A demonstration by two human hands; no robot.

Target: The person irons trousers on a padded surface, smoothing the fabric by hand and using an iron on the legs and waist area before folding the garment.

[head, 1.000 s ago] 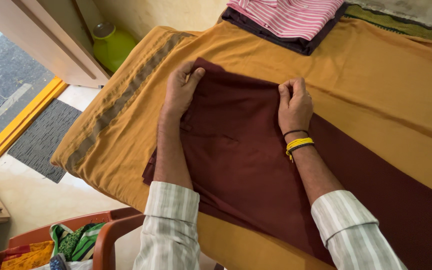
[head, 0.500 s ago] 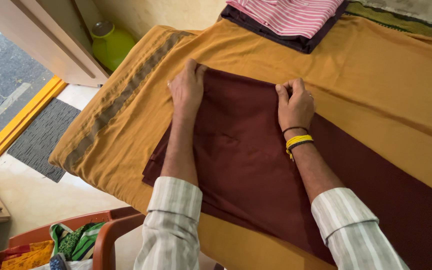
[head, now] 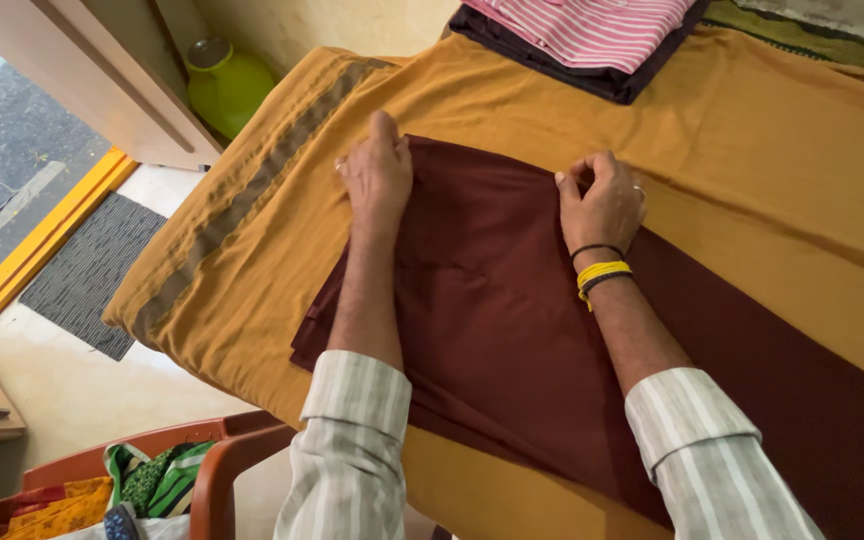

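Covering table, mustard cloth [head: 752,150]; left hand [head: 377,178] flat, right hand [head: 604,200] grip pinching maroon fabric [head: 492,320].

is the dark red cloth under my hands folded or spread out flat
Folded. The maroon cloth lies doubled on the mustard sheet, a second layer's edge showing along its near side. The left hand presses it flat; the right hand pinches its far edge.

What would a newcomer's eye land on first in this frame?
The dark maroon cloth spread across the mustard-yellow sheet dominates the centre. The left hand lies flat on the cloth's far left corner, while the right hand, with yellow and black bands at the wrist, pinches its far edge. At the top sits a pink-and-white striped folded garment on a dark one.
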